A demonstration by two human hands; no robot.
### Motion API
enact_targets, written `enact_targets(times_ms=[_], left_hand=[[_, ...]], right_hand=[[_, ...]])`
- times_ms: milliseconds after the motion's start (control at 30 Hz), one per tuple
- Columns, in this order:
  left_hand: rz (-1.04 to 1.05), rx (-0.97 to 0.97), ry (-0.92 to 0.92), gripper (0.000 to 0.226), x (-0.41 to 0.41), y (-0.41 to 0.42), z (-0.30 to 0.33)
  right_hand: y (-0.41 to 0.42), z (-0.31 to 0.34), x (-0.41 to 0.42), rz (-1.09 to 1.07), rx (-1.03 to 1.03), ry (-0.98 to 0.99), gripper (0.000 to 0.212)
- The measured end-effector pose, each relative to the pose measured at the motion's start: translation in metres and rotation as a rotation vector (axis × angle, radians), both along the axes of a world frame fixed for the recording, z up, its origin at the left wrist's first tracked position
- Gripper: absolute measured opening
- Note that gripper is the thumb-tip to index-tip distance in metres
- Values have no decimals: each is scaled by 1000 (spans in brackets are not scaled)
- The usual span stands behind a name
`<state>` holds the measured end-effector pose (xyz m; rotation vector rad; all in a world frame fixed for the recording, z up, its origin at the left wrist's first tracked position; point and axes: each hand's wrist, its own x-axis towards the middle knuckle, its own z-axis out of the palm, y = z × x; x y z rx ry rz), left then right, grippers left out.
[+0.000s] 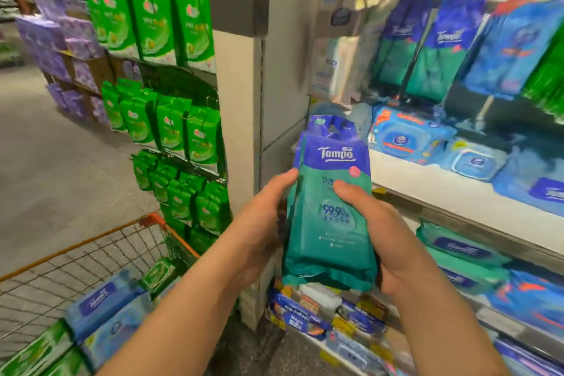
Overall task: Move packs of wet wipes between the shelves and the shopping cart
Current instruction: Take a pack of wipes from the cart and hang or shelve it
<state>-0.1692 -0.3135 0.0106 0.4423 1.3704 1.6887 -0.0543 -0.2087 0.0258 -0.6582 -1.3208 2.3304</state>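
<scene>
We hold a teal and blue Tempo pack of wet wipes (pixel 331 217) upright in front of us, between both hands, in the air just ahead of the white shelf (pixel 457 192) on our right and above the lower shelf rows. Our left hand (pixel 262 223) grips the pack's left edge, the fingers curled round behind it and the thumb tip lying on its front near the top of the teal part. Our right hand (pixel 381 232) grips the right edge and lower corner, thumb pressed across the front beside the "99.9%" print, the other fingers hidden behind the pack. To our lower left stands the shopping cart (pixel 91 241), orange-rimmed with wire mesh sides; inside it lie blue packs (pixel 103 305) and green packs (pixel 36 351) of wipes. Hanging green packs (pixel 155 18) fill the rack on the end of the aisle to our left, with purple packs (pixel 58 40) stacked beyond them. On the right, more Tempo packs (pixel 439 49) hang above the shelf, and flat blue lidded packs (pixel 406 137) lie on the shelf itself.
</scene>
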Motion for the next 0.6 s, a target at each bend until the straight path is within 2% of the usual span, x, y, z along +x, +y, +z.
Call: enact_targets(times_ms=[67,133,200,333,467,500,600], left_hand=[[12,-5,-25,51,6,17,1],[11,7,-46,66,8,28,-2],[-64,-6,-72,73,10,39,-2],[-246,26,-164,69,7,55,2],[-283,121,-204,102,-10,72,-3],[-294,148,-203,105,-16,76,-4],[-355,217,-215,94,-39,89,-6]], right_hand=[[16,2,9,-2,-43,41,34],[27,4,14,-13,-72,86,28],[38,5,18,-51,-95,114,25],[50,4,12,-74,-93,101,42],[64,4,-4,-84,-52,48,51],[67,6,-9,-85,-44,40,56],[77,10,-24,-94,-16,40,55]])
